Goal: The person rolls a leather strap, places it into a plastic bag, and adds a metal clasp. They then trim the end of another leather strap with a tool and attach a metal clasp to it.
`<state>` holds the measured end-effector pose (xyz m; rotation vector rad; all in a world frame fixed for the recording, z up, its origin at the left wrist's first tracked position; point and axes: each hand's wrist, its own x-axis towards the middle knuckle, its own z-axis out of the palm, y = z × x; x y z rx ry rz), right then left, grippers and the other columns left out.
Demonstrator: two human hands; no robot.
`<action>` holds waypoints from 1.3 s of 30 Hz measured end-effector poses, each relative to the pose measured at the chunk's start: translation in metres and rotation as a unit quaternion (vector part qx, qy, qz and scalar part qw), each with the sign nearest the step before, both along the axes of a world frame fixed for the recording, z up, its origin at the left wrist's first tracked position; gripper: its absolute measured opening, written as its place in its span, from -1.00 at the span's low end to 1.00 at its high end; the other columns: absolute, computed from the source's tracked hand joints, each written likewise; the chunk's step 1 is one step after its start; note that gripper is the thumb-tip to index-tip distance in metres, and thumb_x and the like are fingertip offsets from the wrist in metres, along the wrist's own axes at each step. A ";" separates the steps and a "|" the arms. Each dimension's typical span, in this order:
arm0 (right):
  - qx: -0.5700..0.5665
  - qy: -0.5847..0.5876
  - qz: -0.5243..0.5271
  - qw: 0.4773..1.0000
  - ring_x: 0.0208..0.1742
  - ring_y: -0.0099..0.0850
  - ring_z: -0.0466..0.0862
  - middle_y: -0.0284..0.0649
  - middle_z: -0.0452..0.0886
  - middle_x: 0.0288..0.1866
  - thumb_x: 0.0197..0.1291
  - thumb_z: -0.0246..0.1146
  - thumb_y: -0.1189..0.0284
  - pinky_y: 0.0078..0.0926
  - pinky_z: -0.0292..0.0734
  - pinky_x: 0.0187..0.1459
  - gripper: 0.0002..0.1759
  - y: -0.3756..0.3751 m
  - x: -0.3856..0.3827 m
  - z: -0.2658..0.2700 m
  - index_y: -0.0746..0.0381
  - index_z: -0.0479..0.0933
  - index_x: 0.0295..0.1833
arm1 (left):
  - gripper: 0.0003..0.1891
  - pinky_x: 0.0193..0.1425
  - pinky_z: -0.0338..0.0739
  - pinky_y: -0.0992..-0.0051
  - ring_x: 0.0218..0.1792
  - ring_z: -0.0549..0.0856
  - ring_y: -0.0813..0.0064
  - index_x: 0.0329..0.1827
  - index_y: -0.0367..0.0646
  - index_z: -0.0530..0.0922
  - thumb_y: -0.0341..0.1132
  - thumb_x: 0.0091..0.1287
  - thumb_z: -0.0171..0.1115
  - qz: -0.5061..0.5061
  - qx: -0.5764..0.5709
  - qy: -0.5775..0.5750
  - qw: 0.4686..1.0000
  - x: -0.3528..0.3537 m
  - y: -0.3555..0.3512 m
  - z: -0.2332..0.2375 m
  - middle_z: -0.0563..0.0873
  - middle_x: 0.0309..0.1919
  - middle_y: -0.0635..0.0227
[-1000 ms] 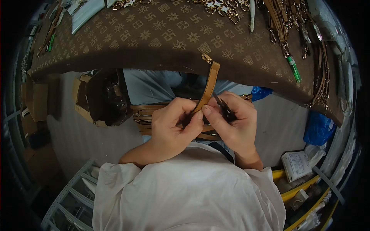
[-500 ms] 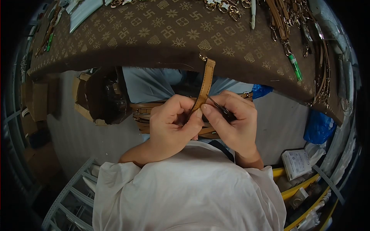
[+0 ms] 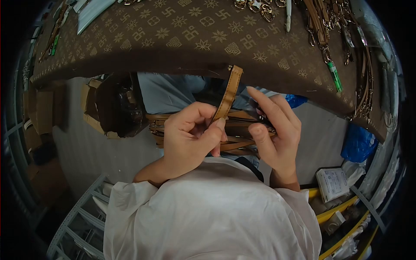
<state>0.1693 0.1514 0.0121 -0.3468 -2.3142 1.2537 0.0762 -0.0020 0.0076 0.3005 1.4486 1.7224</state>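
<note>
My left hand (image 3: 190, 136) pinches the lower end of a tan leather strap (image 3: 229, 94) between thumb and fingers. The strap has dark stitching along its edges and stands up from the hand, with a small metal fitting (image 3: 230, 68) at its top. To the right, apart from the strap, is my right hand (image 3: 279, 132), its thumb and index finger spread. A small dark tool (image 3: 261, 115), mostly hidden, rests inside its curled fingers; its kind does not show clearly. Beneath both hands, more tan straps (image 3: 238, 145) lie across the lap.
A table with a brown patterned cloth (image 3: 173, 43) spans the front. On it are gold clasps (image 3: 266, 13), hanging straps (image 3: 318, 26) and a green-labelled item (image 3: 334, 77). An open box with a dark liner (image 3: 123, 104) stands left; yellow-edged shelving (image 3: 336, 212) is behind right.
My right hand has drawn away from the strap to the right, and its thumb and index finger have spread. My left hand still holds the strap, which has shifted slightly.
</note>
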 end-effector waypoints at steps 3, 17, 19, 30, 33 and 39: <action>0.093 -0.040 0.005 0.995 -0.52 -0.41 0.42 -0.28 0.42 -0.53 -0.10 0.43 0.38 -0.52 0.31 -0.52 -0.55 0.000 0.013 -0.007 0.28 0.62 -0.02 | -0.97 -0.61 0.40 0.76 -0.64 0.54 0.76 -0.26 -0.34 0.47 -0.57 0.28 0.11 -0.002 -0.007 0.009 1.000 -0.001 0.000 0.000 0.62 -0.54 0.37; 0.200 0.002 0.008 0.980 -0.55 -0.43 0.38 -0.32 0.39 -0.54 -0.14 0.43 0.41 -0.54 0.26 -0.57 -0.57 -0.006 0.016 -0.016 0.21 0.64 -0.05 | -0.97 -0.61 0.43 0.75 -0.64 0.56 0.74 -0.25 -0.34 0.46 -0.56 0.29 0.11 -0.005 0.012 0.011 1.000 0.001 0.000 -0.002 0.62 -0.52 0.33; 0.201 0.004 0.006 0.980 -0.55 -0.43 0.38 -0.32 0.38 -0.54 -0.15 0.43 0.41 -0.55 0.26 -0.57 -0.57 -0.007 0.016 -0.016 0.21 0.64 -0.05 | -0.97 -0.61 0.42 0.75 -0.64 0.56 0.74 -0.25 -0.34 0.46 -0.57 0.29 0.11 -0.003 0.014 0.008 1.000 0.002 0.000 -0.001 0.62 -0.52 0.33; 0.148 -0.020 -0.060 0.987 -0.54 -0.42 0.41 -0.27 0.41 -0.51 -0.06 0.41 0.46 -0.52 0.31 -0.52 -0.61 0.009 0.015 -0.008 0.27 0.62 -0.04 | -0.96 -0.59 0.44 0.74 -0.64 0.57 0.73 -0.24 -0.32 0.46 -0.57 0.29 0.11 -0.007 0.026 -0.012 1.000 0.000 -0.004 -0.004 0.62 -0.52 0.32; 0.168 -0.059 -0.187 0.966 -0.54 -0.39 0.41 -0.26 0.42 -0.51 0.05 0.37 0.44 -0.49 0.32 -0.50 -0.65 0.042 0.004 -0.008 0.29 0.61 -0.01 | -0.96 -0.59 0.45 0.73 -0.64 0.57 0.71 -0.24 -0.33 0.45 -0.57 0.30 0.10 -0.023 0.034 0.000 0.999 -0.002 -0.005 -0.005 0.62 -0.51 0.31; 0.430 -0.053 -0.223 0.873 -0.21 -0.26 0.52 -0.15 0.53 -0.20 0.11 0.34 0.39 -0.45 0.44 -0.26 -0.67 0.109 -0.013 -0.037 0.29 0.60 -0.01 | -0.96 -0.55 0.50 0.70 -0.61 0.58 0.68 -0.22 -0.35 0.45 -0.57 0.32 0.06 -0.020 0.038 -0.038 0.998 -0.003 -0.003 -0.003 0.62 -0.50 0.29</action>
